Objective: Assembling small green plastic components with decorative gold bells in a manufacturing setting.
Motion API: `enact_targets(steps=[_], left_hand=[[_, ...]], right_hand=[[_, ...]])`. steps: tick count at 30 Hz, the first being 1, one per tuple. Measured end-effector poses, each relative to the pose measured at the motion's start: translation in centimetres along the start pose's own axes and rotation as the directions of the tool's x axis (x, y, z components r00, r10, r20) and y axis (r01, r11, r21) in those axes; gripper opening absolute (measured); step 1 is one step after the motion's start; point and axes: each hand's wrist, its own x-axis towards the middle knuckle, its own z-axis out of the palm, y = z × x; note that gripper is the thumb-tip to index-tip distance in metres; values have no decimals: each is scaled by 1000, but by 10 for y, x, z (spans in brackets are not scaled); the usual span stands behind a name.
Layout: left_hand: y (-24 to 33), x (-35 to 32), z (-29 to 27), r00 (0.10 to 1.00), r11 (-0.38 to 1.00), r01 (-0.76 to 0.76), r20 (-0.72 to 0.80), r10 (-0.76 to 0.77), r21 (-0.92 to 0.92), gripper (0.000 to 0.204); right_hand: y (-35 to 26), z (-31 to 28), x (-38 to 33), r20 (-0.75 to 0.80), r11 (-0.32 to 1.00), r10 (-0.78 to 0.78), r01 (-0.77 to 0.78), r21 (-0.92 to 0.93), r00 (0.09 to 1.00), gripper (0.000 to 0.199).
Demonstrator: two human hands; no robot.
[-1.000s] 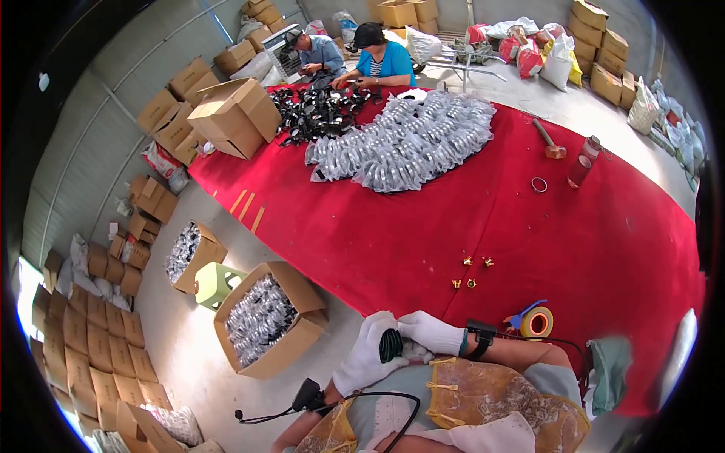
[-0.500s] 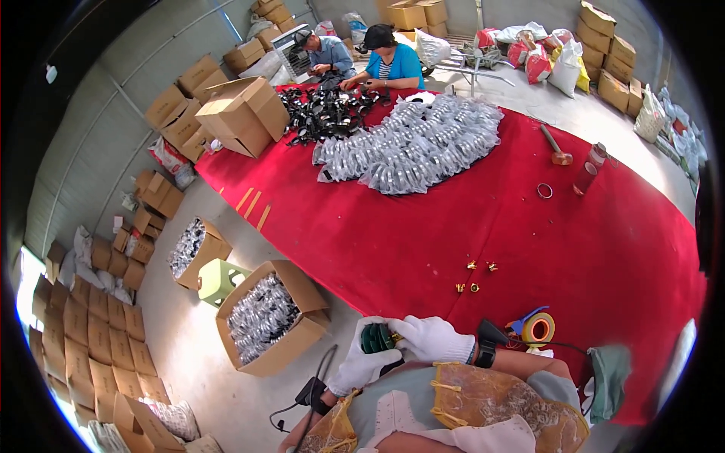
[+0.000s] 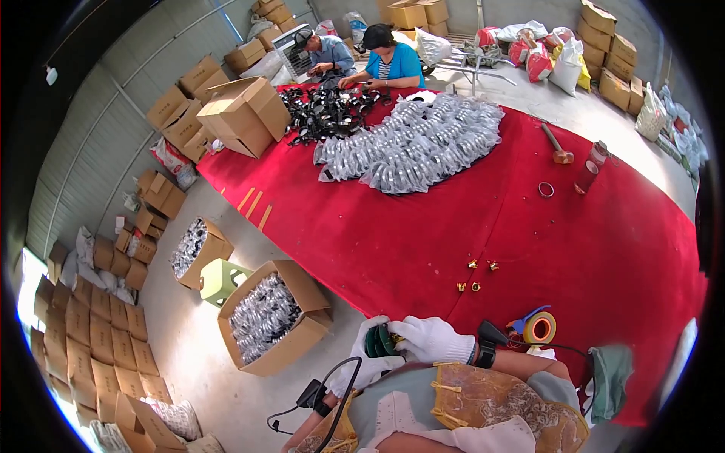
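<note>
Both my hands wear white gloves and meet in front of my body at the table's near edge. Wrapped round a dark green, ridged round part (image 3: 379, 342) is my left hand (image 3: 365, 370). My right hand (image 3: 436, 340) has its fingertips closed at the right side of that part, on a small gold-coloured piece (image 3: 396, 339) that shows only in part. Beyond my hands, several small gold-coloured fittings (image 3: 476, 287) lie on the red tablecloth (image 3: 377, 257). Right of my right hand lie a roll of yellow tape (image 3: 539, 328) and a blue-handled tool (image 3: 521, 323).
Bagged metal rings (image 3: 415, 147) cover the table's middle, with black parts (image 3: 325, 113) behind. Two people (image 3: 393, 64) work there. A hammer (image 3: 559, 151), a ring (image 3: 546, 189) and a bottle (image 3: 587, 178) sit far right. An open carton (image 3: 313, 332) and green stool (image 3: 219, 281) stand left.
Both hands stay together at the green part, with only slight shifts of the fingers. The black cable by my left forearm now arches higher and further right.
</note>
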Motion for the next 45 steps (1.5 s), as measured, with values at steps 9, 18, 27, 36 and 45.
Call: enact_targets(steps=[9, 18, 27, 36, 45], left_hand=[[3, 0, 2, 995, 966, 82, -28, -91, -245, 77], [0, -2, -8, 974, 911, 227, 101, -204, -344, 76], [-2, -7, -8, 985, 984, 173, 5, -172, -41, 79], [14, 6, 2, 890, 284, -400, 296, 347, 871, 73], [-5, 13, -2, 983, 972, 9, -179, 35, 236, 72]], right_hand=[[-7, -11, 7, -149, 986, -167, 169, 6, 975, 52], [0, -6, -2, 85, 992, -117, 121, -45, 989, 45], [5, 14, -3, 105, 1000, -2, -2, 31, 994, 36], [13, -7, 8, 705, -20, 305, -736, 677, 640, 31], [3, 6, 17, -70, 994, 0, 8, 113, 998, 38]])
